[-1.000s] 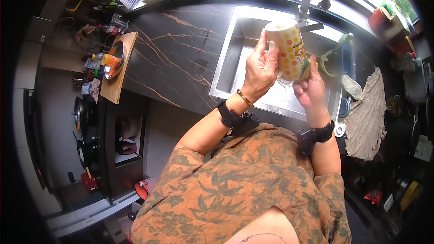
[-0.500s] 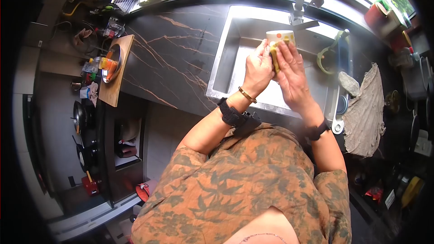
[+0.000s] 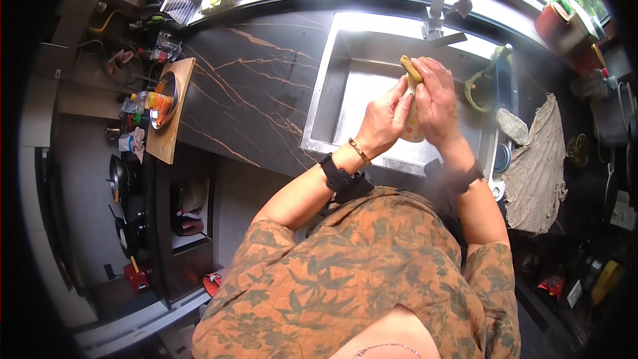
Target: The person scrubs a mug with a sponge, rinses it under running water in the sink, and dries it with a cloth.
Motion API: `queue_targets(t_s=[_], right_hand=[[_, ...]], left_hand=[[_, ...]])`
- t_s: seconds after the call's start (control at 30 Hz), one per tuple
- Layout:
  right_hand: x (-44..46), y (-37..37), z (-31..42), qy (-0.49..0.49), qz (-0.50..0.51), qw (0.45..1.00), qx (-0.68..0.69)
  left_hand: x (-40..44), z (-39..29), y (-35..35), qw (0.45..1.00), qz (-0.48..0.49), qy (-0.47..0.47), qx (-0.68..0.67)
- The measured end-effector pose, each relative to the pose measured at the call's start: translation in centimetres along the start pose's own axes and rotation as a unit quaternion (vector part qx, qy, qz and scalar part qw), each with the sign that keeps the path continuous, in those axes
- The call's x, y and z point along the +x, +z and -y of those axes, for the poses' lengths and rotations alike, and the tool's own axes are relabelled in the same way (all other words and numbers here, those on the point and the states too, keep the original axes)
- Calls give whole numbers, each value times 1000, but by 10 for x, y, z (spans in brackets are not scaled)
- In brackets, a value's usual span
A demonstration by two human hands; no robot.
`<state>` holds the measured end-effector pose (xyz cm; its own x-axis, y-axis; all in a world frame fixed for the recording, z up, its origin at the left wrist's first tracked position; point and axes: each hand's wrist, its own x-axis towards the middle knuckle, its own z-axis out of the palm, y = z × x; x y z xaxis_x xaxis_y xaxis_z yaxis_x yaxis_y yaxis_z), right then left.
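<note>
Cup gripped in my curled left hand; right hand pinches sponge; long axis roughly toward me, mouth hidden.

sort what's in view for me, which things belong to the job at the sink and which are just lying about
In the job:
- dotted cup, between left hand and right hand
- yellowish sponge, at the fingers
- sink, beneath

Seemingly just lying about:
- grey cloth on the counter
- wooden board
- round pan on it
</note>
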<state>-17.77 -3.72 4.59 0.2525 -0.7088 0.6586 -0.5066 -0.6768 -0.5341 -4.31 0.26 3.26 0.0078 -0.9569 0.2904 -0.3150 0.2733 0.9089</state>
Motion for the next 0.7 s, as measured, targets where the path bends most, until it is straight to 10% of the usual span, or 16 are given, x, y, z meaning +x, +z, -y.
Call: queue_targets(t_s=[0.13, 0.7], right_hand=[[8, -8, -25, 224, 92, 953, 181], [30, -1, -173, 233, -50, 970, -49]], left_hand=[[3, 9, 3, 996, 24, -84, -22], [47, 57, 26, 930, 38, -293, -219]])
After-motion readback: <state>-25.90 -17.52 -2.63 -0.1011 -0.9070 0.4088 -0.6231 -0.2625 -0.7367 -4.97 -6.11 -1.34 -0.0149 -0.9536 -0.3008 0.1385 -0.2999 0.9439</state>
